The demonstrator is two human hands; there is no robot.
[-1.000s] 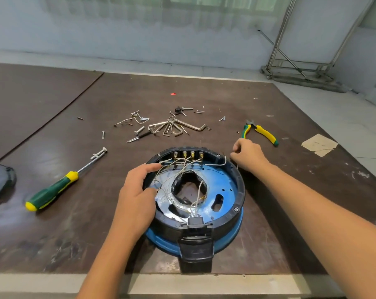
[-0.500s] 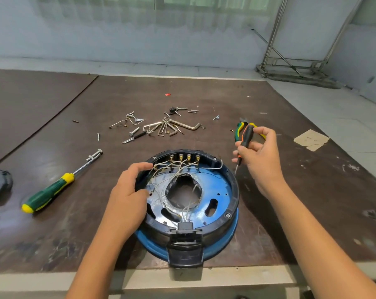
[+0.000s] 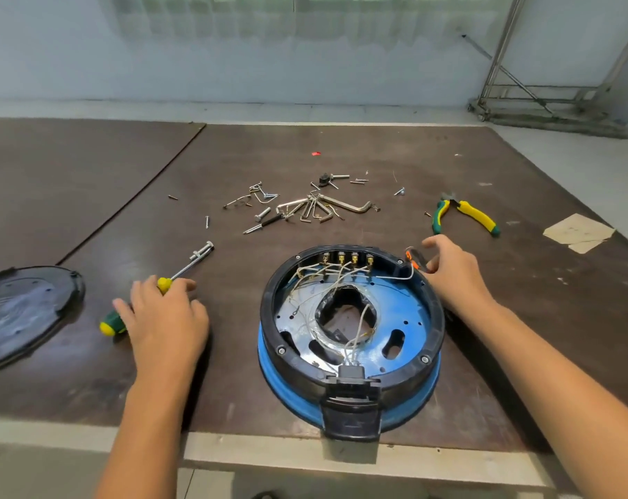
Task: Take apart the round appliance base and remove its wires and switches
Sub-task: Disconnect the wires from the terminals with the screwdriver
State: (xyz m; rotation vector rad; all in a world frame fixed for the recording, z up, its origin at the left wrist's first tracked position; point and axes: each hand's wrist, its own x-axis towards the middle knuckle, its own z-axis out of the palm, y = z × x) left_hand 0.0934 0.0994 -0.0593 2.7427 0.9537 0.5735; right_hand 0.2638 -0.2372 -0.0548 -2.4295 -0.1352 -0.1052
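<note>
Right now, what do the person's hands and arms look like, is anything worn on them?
Nothing worn that shows. The left hand and right hand are bare: no gloves, rings or watch. The left forearm and right forearm are bare too, no sleeve in view up to the picture's edge.

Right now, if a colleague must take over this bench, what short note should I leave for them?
Left hand lies over the green screwdriver; grip unclear.
Right hand holds a small screwdriver at the far rim of the round base.
Done: black cover off, lying to the left; screws and hex keys behind the base.
Left: wires, switches, rim screws.
</note>
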